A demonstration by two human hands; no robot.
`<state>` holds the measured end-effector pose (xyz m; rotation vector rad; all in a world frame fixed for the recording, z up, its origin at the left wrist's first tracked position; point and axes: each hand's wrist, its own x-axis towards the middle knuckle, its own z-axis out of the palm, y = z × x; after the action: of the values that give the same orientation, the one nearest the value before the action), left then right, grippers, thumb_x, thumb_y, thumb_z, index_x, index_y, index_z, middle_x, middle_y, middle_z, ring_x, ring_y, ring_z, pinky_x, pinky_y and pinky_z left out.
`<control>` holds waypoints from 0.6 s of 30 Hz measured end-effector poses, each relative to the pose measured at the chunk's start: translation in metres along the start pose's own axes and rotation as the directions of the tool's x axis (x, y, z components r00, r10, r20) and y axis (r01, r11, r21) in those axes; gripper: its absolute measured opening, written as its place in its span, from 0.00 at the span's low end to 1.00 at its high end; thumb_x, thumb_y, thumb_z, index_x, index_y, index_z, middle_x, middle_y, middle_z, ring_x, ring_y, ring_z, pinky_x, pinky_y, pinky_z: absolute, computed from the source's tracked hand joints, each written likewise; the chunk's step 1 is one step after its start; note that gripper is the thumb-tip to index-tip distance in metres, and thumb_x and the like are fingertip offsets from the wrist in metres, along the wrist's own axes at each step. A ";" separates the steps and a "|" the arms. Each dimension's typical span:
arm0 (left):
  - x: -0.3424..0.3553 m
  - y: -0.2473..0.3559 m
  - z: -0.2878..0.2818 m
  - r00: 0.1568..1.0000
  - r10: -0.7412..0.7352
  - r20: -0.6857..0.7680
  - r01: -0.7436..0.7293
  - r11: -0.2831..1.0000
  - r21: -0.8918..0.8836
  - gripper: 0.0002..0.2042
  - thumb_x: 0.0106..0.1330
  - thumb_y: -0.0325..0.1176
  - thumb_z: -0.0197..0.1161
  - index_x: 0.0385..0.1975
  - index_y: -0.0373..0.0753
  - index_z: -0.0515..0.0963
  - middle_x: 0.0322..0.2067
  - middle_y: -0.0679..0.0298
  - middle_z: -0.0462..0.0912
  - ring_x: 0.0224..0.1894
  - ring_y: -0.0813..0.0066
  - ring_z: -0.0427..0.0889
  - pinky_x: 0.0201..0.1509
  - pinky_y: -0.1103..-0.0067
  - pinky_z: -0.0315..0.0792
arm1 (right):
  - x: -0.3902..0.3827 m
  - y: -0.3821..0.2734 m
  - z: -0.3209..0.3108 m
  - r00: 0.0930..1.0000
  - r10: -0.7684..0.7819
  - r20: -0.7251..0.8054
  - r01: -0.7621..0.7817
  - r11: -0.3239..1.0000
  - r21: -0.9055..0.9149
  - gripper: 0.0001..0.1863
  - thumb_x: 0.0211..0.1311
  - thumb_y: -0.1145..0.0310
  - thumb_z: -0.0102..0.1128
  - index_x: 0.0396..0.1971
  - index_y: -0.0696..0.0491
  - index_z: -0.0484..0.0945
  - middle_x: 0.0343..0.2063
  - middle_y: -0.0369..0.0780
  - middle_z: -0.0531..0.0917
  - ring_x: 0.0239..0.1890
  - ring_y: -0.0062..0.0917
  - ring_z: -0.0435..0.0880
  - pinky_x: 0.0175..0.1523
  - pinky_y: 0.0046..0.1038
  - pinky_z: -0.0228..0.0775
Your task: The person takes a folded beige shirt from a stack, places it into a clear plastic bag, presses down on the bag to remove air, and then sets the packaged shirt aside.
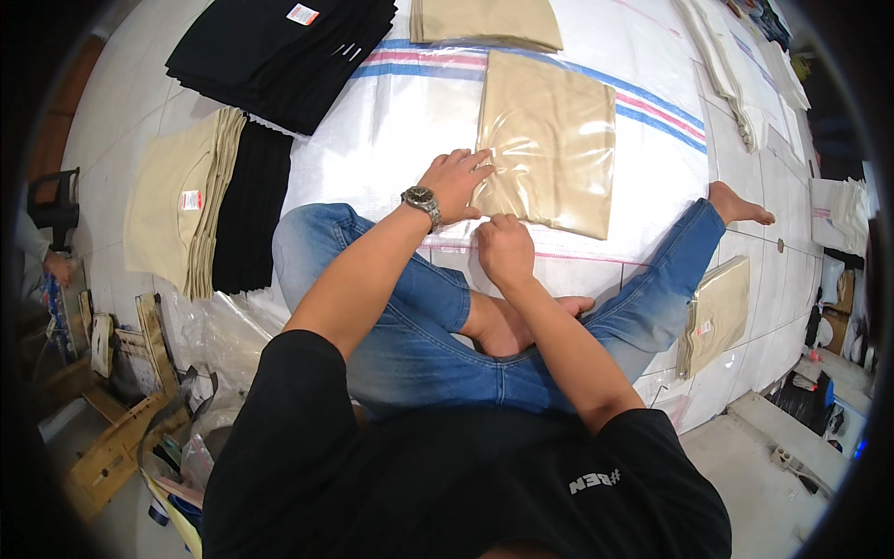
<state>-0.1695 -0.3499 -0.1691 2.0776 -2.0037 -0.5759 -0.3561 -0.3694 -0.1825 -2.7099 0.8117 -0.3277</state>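
Note:
A folded beige garment [549,140] lies in a clear plastic bag [591,200] on the white sheet in front of me. My left hand [453,186], with a watch on its wrist, rests with spread fingers on the bag's left edge. Just below it, my right hand [506,252] is closed, its fingertips pinching the bag's near edge by the lower left corner. The exact bit of plastic between those fingers is hidden.
Stacks of black garments [279,56] and cream garments [172,200] lie to the left. Another beige stack [489,20] is beyond the bag. More beige garments [717,312] sit by my right leg. Loose clear plastic [228,326] and a wooden frame [121,447] are at lower left.

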 end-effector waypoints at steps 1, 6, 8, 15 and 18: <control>0.001 0.002 -0.001 1.000 0.001 0.001 -0.001 1.000 0.001 0.39 0.49 0.41 0.75 0.64 0.46 0.68 0.70 0.62 0.59 0.69 0.55 0.60 0.68 0.62 0.60 | 0.000 0.002 0.002 1.000 -0.008 -0.030 0.008 1.000 -0.001 0.05 0.51 0.70 0.58 0.26 0.52 0.82 0.29 0.38 0.79 0.38 0.33 0.77 0.43 0.35 0.69; 0.001 -0.001 0.002 1.000 -0.010 -0.017 0.010 1.000 -0.013 0.39 0.47 0.39 0.76 0.63 0.46 0.69 0.70 0.61 0.60 0.68 0.55 0.61 0.67 0.62 0.61 | 0.011 0.000 -0.007 0.996 -0.086 -0.015 0.085 0.995 -0.049 0.05 0.52 0.72 0.57 0.26 0.54 0.81 0.30 0.39 0.79 0.39 0.34 0.77 0.43 0.35 0.69; 0.002 -0.001 0.002 1.000 -0.011 -0.022 0.010 1.000 -0.026 0.39 0.46 0.39 0.77 0.63 0.46 0.69 0.69 0.61 0.60 0.68 0.55 0.61 0.68 0.62 0.61 | 0.004 0.009 -0.014 0.979 -0.191 0.076 0.193 0.981 -0.022 0.04 0.52 0.72 0.56 0.26 0.53 0.80 0.30 0.39 0.78 0.39 0.34 0.77 0.43 0.35 0.69; 0.001 0.002 -0.003 1.000 -0.020 -0.016 0.020 1.000 0.000 0.38 0.46 0.40 0.76 0.62 0.44 0.70 0.69 0.61 0.61 0.68 0.56 0.61 0.68 0.62 0.61 | 0.008 0.012 -0.019 0.995 -0.098 -0.016 0.099 0.994 0.051 0.04 0.53 0.72 0.56 0.27 0.54 0.79 0.30 0.40 0.78 0.38 0.33 0.78 0.41 0.35 0.71; 0.004 0.001 0.000 1.000 0.001 -0.022 -0.001 1.000 0.005 0.38 0.46 0.40 0.76 0.62 0.44 0.70 0.70 0.61 0.60 0.68 0.57 0.61 0.68 0.62 0.61 | 0.012 0.009 -0.008 0.985 -0.170 0.019 0.171 0.983 -0.067 0.04 0.54 0.71 0.56 0.28 0.54 0.78 0.31 0.41 0.79 0.38 0.33 0.78 0.42 0.35 0.71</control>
<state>-0.1702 -0.3535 -0.1691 2.0765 -1.9954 -0.5460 -0.3535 -0.3851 -0.1770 -2.8499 0.5986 -0.3237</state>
